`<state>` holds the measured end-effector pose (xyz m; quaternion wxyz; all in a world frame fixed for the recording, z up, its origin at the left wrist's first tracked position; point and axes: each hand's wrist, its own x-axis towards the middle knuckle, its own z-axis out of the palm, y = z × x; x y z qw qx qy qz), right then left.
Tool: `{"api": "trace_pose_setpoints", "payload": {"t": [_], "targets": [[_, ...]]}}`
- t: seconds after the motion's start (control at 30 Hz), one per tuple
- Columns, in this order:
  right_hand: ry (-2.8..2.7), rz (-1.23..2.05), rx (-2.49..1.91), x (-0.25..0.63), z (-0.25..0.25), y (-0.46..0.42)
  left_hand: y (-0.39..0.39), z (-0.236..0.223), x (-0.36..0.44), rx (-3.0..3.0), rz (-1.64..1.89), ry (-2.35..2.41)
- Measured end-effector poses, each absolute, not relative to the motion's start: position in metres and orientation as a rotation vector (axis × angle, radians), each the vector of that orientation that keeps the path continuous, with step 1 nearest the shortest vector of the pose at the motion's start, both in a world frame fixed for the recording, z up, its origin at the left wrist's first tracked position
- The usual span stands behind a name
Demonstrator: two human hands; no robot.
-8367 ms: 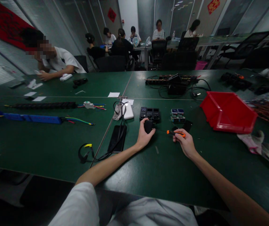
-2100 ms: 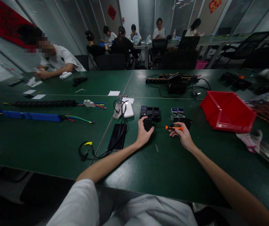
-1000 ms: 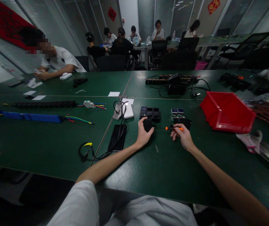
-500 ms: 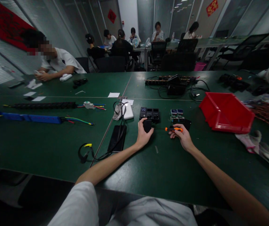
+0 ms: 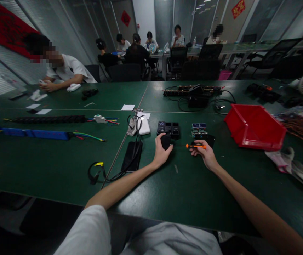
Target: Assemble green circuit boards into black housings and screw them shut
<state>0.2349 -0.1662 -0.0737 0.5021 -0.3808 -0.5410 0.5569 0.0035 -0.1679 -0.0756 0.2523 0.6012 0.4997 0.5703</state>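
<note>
Nothing moved; left hand (image 5: 162,153) hides black part (image 5: 165,141).

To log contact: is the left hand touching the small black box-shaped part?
Touching. The head view shows the left hand with fingers wrapped around the small black box-shaped part.

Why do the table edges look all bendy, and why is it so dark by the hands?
Head view: the wide lens bows the green table near the picture's sides; dim room light leaves the black part under the left hand murky, though the right hand's orange screwdriver stays sharp.
</note>
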Motion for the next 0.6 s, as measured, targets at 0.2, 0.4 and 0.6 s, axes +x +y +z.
{"api": "trace_pose_setpoints", "payload": {"t": [0.2,0.4,0.6], "targets": [[-1.322,1.336,-0.942,0.2336,-0.0728,-0.1675,-0.1685,-0.0745,0.0035,1.629,1.552,1.354],[-1.333,1.309,-1.009,0.2325,-0.0722,-0.1673,-0.1683,-0.0744,0.004,1.633,1.556,1.363],[-1.326,1.323,-0.954,0.2334,-0.0731,-0.1663,-0.1678,-0.0741,0.004,1.631,1.552,1.356]]}}
